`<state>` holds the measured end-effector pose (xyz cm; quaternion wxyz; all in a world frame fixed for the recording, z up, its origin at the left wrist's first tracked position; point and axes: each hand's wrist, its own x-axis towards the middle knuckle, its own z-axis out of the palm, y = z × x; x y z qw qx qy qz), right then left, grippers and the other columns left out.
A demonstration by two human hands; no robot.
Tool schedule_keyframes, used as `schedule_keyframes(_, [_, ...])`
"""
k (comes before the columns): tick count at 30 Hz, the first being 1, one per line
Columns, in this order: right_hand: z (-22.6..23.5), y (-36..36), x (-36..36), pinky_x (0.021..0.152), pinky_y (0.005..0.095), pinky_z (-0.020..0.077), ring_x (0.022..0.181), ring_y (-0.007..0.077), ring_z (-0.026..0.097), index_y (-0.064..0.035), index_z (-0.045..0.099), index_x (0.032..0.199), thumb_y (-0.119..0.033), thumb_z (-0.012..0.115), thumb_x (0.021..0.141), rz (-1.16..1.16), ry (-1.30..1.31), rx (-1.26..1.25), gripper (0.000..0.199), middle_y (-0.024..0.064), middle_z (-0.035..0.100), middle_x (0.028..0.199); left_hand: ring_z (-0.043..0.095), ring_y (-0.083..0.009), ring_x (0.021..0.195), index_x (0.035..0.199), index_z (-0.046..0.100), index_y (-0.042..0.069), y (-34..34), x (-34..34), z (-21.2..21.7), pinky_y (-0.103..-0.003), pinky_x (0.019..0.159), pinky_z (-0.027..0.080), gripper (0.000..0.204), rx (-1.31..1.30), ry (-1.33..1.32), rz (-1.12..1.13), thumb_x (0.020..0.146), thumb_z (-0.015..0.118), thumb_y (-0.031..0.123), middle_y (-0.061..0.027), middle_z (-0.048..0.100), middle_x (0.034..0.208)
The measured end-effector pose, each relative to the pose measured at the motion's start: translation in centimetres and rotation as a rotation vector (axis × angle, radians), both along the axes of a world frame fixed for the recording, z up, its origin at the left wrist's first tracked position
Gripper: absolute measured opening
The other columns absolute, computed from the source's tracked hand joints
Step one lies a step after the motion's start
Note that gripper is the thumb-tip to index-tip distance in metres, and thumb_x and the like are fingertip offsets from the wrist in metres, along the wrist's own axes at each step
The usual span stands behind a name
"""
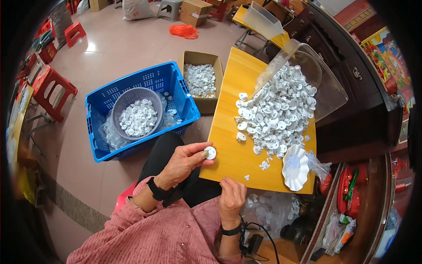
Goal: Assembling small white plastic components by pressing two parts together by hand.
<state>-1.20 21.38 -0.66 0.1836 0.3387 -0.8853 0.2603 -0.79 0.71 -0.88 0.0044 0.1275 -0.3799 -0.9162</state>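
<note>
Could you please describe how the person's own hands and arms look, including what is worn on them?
The left hand and right hand are ungloved. A black band circles the left wrist, another black band the right. The left sleeve is reddish pink with a fine darker pattern, ending above the band.

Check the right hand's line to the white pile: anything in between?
Nothing tall visible: only some small pale bits lie on the yellow board between the right hand and the near end of the white pile. The scalloped dish sits right of that line.
</note>
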Motion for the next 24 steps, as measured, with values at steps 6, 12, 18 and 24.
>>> schedule_keyframes(6, [1.2, -1.2, 0.8, 0.069, 0.0347, 0.0548, 0.081, 0.0247, 0.064, 0.0003, 0.062, 0.102, 0.005, 0.062, 0.09, -0.131, -0.245, -0.272, 0.013, 0.0128, 0.063, 0.094, 0.067, -0.0171, 0.104, 0.132, 0.058, -0.003, 0.7, 0.3, -1.0, -0.026, 0.09, 0.056, 0.036, -0.117, 0.04, 0.006, 0.097, 0.062, 0.005, -0.0143, 0.066, 0.123])
schedule_keyframes(12, [2.7, -3.5, 0.2, 0.058, 0.0272, 0.0544, 0.073, 0.019, 0.064, -0.0001, 0.063, 0.106, 0.005, 0.057, 0.094, -0.121, -0.479, -0.53, 0.014, 0.0125, 0.06, 0.096, 0.068, -0.0125, 0.088, 0.119, 0.067, -0.001, 2.0, 0.9, -0.7, -0.024, 0.081, 0.057, 0.025, -0.346, 0.112, 0.027, 0.094, 0.066, 0.004, -0.0057, 0.064, 0.106])
schedule_keyframes(18, [1.8, -4.0, -0.5, 0.059, 0.0228, 0.0525, 0.077, 0.0127, 0.062, 0.0042, 0.063, 0.108, 0.005, 0.055, 0.095, -0.068, -0.402, -0.468, 0.015, 0.0097, 0.058, 0.103, 0.069, -0.0146, 0.092, 0.124, 0.064, -0.002, 0.7, 0.9, 0.4, -0.027, 0.085, 0.058, 0.029, -0.143, 0.091, -0.198, 0.096, 0.064, 0.006, -0.0096, 0.069, 0.11])
schedule_keyframes(24, [2.5, -3.9, -0.6, 0.061, 0.0214, 0.0524, 0.077, 0.0112, 0.061, 0.0054, 0.064, 0.107, 0.005, 0.06, 0.094, -0.109, -0.412, -0.469, 0.014, 0.0085, 0.06, 0.1, 0.07, -0.0151, 0.091, 0.126, 0.063, -0.003, 0.7, 0.9, -0.4, -0.027, 0.085, 0.059, 0.032, -0.046, 0.131, -0.209, 0.096, 0.065, 0.007, -0.012, 0.07, 0.111])
